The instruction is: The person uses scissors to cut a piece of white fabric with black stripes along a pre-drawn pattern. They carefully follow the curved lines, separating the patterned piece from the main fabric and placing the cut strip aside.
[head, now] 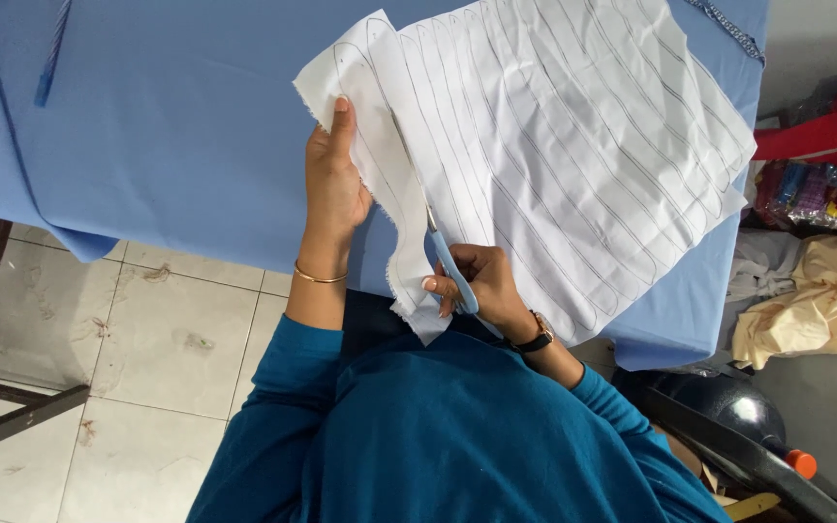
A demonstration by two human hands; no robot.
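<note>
My right hand (477, 276) is closed around the blue-handled scissors (448, 261), their blades biting into the white cloth (573, 126) toward twelve o'clock. My left hand (333, 184), at nine o'clock from the scissors, pinches the cloth's outer strip (380, 165). The cloth lies on the blue-covered table (176, 116); yellow fabric (816, 300) sits at three o'clock.

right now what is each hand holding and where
Left hand pinches the white fabric's partly cut edge strip; right hand grips blue-handled scissors by the handles.
</note>
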